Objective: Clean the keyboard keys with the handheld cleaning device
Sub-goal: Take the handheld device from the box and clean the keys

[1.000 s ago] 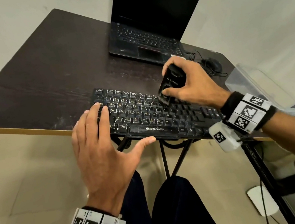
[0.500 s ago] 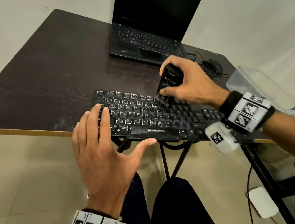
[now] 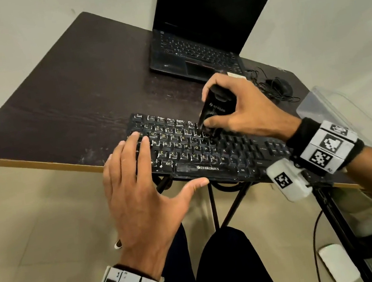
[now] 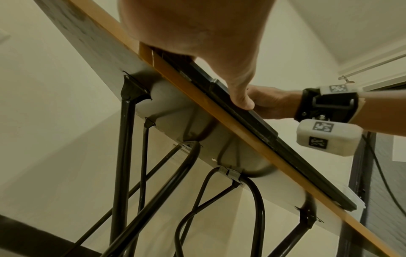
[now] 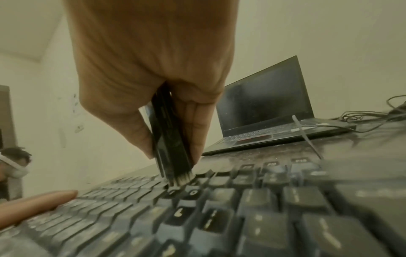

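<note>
A black keyboard [image 3: 206, 152] lies at the near edge of the dark table [image 3: 78, 90]. My right hand [image 3: 237, 112] grips a small black cleaning device [image 3: 214, 109] and holds it tilted, its pale bristle tip [image 5: 182, 179] down on keys in the upper rows near the keyboard's middle. My left hand [image 3: 138, 188] lies flat with straight fingers on the keyboard's left end, thumb spread along its front edge [image 4: 241, 102]. In the right wrist view the device [image 5: 169, 139] is pinched between thumb and fingers, and a left fingertip [image 5: 44, 200] rests on the keys.
An open black laptop [image 3: 202, 39] stands at the back of the table. A mouse with tangled cable [image 3: 277, 88] lies right of it. A clear plastic box [image 3: 348, 118] sits at the right edge. Black folding legs [image 4: 125, 156] run under the table; my knees [image 3: 226, 269] are below.
My right hand has slid the device leftward along the keys, toward the keyboard's middle. The left hand has stayed in place on the left end.
</note>
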A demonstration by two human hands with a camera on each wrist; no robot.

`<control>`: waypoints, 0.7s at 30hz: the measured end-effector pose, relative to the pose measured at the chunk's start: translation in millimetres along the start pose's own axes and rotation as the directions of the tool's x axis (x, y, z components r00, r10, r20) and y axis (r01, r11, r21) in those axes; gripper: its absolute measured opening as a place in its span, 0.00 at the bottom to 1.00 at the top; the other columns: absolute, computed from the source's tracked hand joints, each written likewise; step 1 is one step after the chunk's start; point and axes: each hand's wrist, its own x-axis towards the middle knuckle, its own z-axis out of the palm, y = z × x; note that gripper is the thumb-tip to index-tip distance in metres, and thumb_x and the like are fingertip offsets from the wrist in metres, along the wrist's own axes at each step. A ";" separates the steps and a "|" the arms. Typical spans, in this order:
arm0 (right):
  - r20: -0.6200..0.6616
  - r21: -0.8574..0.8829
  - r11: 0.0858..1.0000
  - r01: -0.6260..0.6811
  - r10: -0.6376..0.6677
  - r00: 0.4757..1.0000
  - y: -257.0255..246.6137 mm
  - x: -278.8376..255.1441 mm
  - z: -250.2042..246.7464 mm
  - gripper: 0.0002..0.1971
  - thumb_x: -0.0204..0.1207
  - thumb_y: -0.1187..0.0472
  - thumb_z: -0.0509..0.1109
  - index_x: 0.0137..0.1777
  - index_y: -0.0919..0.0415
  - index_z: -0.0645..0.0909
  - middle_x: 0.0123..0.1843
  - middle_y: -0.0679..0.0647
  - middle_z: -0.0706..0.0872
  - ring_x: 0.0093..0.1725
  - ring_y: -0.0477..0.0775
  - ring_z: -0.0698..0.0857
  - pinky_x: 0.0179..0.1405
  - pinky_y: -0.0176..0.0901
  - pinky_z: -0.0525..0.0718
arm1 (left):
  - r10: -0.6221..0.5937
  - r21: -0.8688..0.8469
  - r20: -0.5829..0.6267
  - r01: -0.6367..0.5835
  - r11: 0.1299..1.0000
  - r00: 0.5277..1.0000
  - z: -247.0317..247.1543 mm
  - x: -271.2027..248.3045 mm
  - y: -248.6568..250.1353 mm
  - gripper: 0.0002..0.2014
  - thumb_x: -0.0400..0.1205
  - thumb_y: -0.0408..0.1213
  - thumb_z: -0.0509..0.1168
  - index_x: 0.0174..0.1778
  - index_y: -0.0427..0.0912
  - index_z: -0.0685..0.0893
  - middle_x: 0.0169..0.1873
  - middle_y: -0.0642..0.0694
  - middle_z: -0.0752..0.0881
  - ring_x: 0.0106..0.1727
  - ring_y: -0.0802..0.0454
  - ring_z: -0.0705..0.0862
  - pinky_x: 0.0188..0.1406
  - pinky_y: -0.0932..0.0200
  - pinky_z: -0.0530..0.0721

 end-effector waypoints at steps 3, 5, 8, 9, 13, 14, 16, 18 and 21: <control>-0.049 -0.039 0.997 -0.072 0.070 0.996 4.8 7.4 -5.9 0.21 0.72 0.63 0.87 0.61 0.54 0.81 0.55 0.48 0.88 0.55 0.52 0.90 0.54 0.52 0.92 | 0.009 0.005 0.000 -0.009 1.000 1.000 -0.6 -0.9 0.2 0.60 0.69 0.84 0.64 0.82 0.34 0.78 0.83 0.39 0.76 0.86 0.39 0.71 0.89 0.39 0.65; -0.035 -0.018 0.998 -0.052 0.052 0.998 4.8 5.3 -5.3 0.21 0.72 0.64 0.87 0.60 0.54 0.82 0.55 0.50 0.88 0.53 0.51 0.90 0.51 0.48 0.92 | 0.007 -0.007 0.001 -0.007 1.000 1.000 0.3 -1.8 1.5 0.60 0.69 0.84 0.64 0.82 0.34 0.78 0.83 0.39 0.76 0.86 0.39 0.71 0.89 0.38 0.65; 0.002 -0.001 1.000 -0.029 0.029 1.000 3.5 3.5 -0.6 0.21 0.72 0.64 0.88 0.59 0.52 0.81 0.53 0.47 0.88 0.50 0.47 0.90 0.47 0.39 0.90 | -0.002 0.000 0.003 0.002 1.000 1.000 2.7 -2.7 2.5 0.60 0.69 0.84 0.63 0.82 0.34 0.78 0.83 0.40 0.76 0.86 0.39 0.71 0.90 0.39 0.64; -0.014 -0.005 0.998 -0.057 0.057 0.998 5.4 5.5 -1.5 0.21 0.72 0.63 0.88 0.59 0.52 0.81 0.53 0.46 0.88 0.51 0.46 0.89 0.48 0.40 0.90 | 0.003 0.006 0.004 -0.003 1.000 1.000 2.6 -2.7 2.4 0.60 0.69 0.84 0.63 0.82 0.34 0.78 0.83 0.39 0.76 0.86 0.39 0.71 0.90 0.40 0.63; -0.005 0.020 0.999 -0.043 0.043 0.999 1.9 3.3 -2.8 0.22 0.72 0.63 0.88 0.59 0.52 0.81 0.54 0.48 0.88 0.53 0.50 0.90 0.51 0.44 0.92 | 0.004 0.000 0.006 -0.004 1.000 1.000 1.4 -3.1 3.0 0.60 0.69 0.84 0.64 0.82 0.34 0.77 0.83 0.39 0.76 0.86 0.39 0.71 0.91 0.41 0.63; 0.018 0.040 0.999 -0.019 0.018 1.000 -1.4 1.1 -0.1 0.22 0.72 0.64 0.88 0.59 0.52 0.81 0.54 0.49 0.88 0.53 0.51 0.90 0.50 0.44 0.92 | 0.001 -0.004 0.006 -0.001 1.000 1.000 1.7 -2.7 2.9 0.60 0.68 0.84 0.64 0.82 0.34 0.77 0.83 0.39 0.76 0.86 0.39 0.71 0.91 0.42 0.62; 0.015 0.035 0.999 -0.031 0.030 0.999 -2.4 2.3 1.2 0.21 0.72 0.64 0.87 0.59 0.52 0.81 0.55 0.49 0.88 0.54 0.52 0.90 0.54 0.49 0.93 | -0.002 0.004 0.016 0.002 1.000 1.000 2.1 -2.8 4.1 0.60 0.68 0.83 0.64 0.82 0.34 0.77 0.83 0.40 0.76 0.87 0.39 0.71 0.91 0.42 0.62; -0.013 0.009 0.997 -0.074 0.075 0.997 -1.4 9.6 0.7 0.21 0.72 0.63 0.87 0.60 0.53 0.81 0.54 0.49 0.88 0.55 0.53 0.90 0.58 0.58 0.92 | -0.007 0.014 0.023 0.006 1.000 1.000 1.4 -2.4 2.4 0.61 0.68 0.84 0.64 0.82 0.34 0.77 0.84 0.40 0.76 0.87 0.40 0.71 0.91 0.42 0.62; 0.009 0.020 0.999 -0.034 0.033 0.999 -6.1 8.3 1.4 0.21 0.72 0.62 0.87 0.59 0.53 0.81 0.55 0.50 0.88 0.53 0.55 0.92 0.54 0.59 0.94 | -0.003 0.002 0.031 0.002 1.000 1.000 0.8 -2.9 3.7 0.61 0.68 0.84 0.63 0.82 0.34 0.77 0.84 0.40 0.76 0.87 0.39 0.70 0.91 0.42 0.62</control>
